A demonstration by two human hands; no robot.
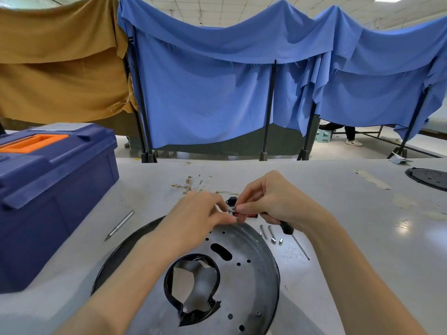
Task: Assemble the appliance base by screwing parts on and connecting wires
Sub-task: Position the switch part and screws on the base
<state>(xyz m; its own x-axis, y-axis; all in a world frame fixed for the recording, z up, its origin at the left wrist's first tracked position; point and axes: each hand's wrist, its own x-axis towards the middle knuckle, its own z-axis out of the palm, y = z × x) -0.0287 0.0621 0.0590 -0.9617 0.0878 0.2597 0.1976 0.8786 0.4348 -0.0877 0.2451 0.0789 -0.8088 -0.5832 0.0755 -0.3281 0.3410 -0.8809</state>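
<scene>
Two sets of fingertips met just above the far rim of the round grey metal base plate (251, 274). The left hand (200, 211) pinched a small metal part (231, 210), too small to identify. The right hand (271, 201) pinched it from the other side, lower fingers curled round a black-handled screwdriver (286, 228). The plate lay flat on the pale table (362, 226), with punched holes and a black-taped central opening. Bare tabletop lay to the right; a blue plastic toolbox (53, 189) stood near on the left.
</scene>
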